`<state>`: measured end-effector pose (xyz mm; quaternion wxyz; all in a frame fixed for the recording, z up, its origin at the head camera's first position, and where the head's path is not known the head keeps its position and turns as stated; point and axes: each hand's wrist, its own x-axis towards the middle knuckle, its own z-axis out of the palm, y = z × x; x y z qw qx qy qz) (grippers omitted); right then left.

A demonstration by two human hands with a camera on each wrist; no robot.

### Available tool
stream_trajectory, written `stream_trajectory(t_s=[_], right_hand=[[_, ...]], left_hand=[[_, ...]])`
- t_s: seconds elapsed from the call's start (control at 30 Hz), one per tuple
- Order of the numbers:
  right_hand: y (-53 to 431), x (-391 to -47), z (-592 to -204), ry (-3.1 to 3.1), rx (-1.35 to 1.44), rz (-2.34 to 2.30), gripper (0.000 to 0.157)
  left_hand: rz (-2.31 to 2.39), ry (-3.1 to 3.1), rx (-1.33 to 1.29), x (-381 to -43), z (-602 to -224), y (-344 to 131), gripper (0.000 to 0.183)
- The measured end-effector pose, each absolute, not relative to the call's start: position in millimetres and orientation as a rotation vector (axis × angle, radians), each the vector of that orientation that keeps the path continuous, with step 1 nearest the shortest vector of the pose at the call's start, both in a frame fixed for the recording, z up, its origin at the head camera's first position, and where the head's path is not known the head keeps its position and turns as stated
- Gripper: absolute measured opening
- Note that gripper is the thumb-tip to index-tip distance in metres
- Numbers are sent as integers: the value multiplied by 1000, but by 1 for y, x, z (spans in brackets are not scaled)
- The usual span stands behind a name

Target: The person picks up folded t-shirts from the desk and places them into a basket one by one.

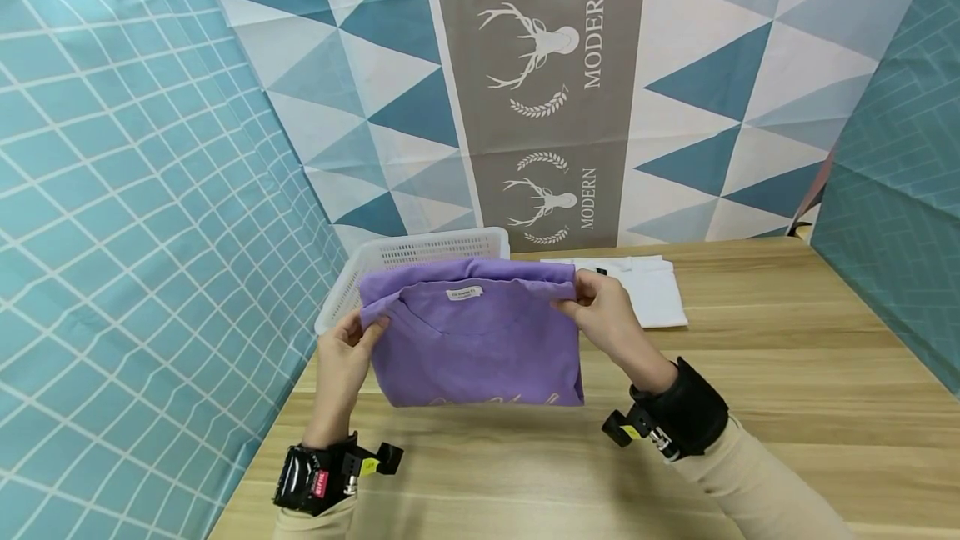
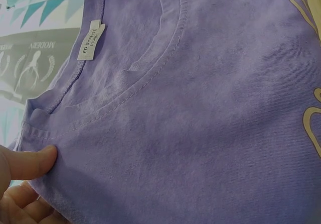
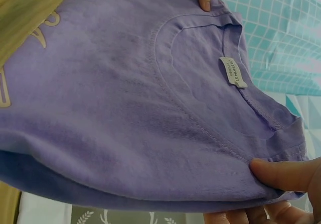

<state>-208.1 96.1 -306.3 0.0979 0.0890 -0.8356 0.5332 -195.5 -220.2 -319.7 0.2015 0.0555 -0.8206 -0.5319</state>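
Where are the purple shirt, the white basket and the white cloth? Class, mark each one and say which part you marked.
Purple shirt [image 1: 476,361]: head view, on the front, below the neckline.
White basket [image 1: 444,250]: head view, on the far wall.
White cloth [image 1: 654,295]: head view, on its flat upper surface.

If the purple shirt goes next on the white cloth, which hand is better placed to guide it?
Probably the right grip: it holds the shirt on the side nearer the white cloth, while the left grip holds the opposite side, near the basket.
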Motion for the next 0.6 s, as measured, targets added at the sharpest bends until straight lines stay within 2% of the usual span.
stream_trajectory(t_s=[0.4, 0.6], right_hand=[[79, -218, -296, -2436, 334, 1577, 13], [67, -228, -289, -2407, 332, 1519, 7]], left_hand=[[-1422, -2198, 149, -200, -308, -237, 25], [-1410, -2171, 144, -206, -301, -245, 27]])
